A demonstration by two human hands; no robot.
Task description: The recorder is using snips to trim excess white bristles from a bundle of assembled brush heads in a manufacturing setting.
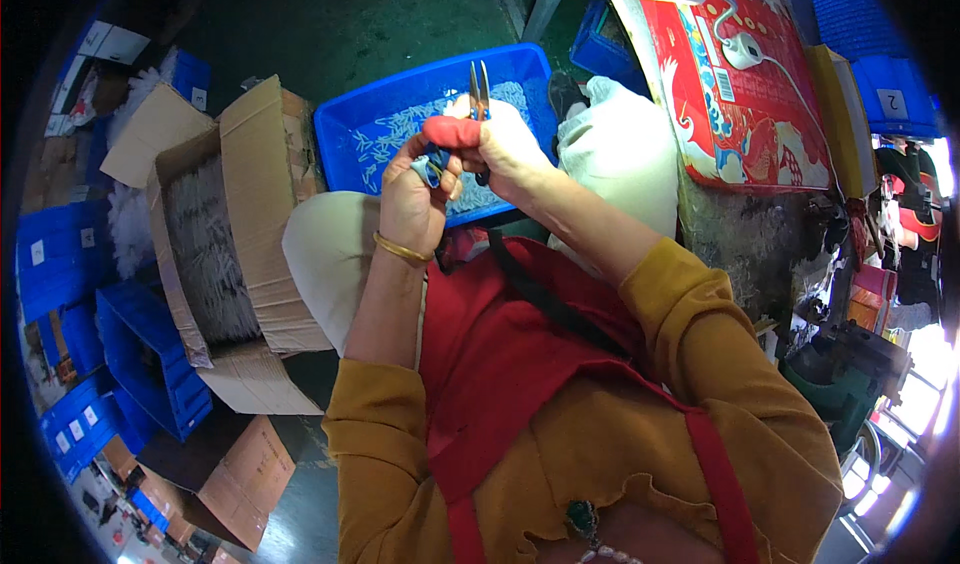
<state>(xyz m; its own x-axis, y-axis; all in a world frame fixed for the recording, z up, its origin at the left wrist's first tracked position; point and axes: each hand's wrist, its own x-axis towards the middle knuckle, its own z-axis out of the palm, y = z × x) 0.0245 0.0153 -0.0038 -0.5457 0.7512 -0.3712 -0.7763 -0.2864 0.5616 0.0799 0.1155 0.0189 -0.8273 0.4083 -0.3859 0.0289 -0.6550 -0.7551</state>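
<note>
My right hand (512, 144) is closed around a pair of scissors (480, 89) with two slim metal blades, pointing away from me and slightly parted. Their grip is mostly hidden by my fingers. Beside it, touching or nearly so, my left hand (415, 189) is closed, with a red cover (452, 132) on one finger. A small pale and dark blue item shows between its fingers, too hidden to name. Both hands are above the near part of a blue plastic tub (345, 104), where many small pale, slim pieces (405, 124) lie scattered.
An open cardboard box (262, 164) full of pale slim pieces stands on the left. Further left are blue crates (150, 354). At the right, a red patterned sheet (745, 94) covers a table, with a white power socket (742, 51) and cable on it. My knees flank the tub.
</note>
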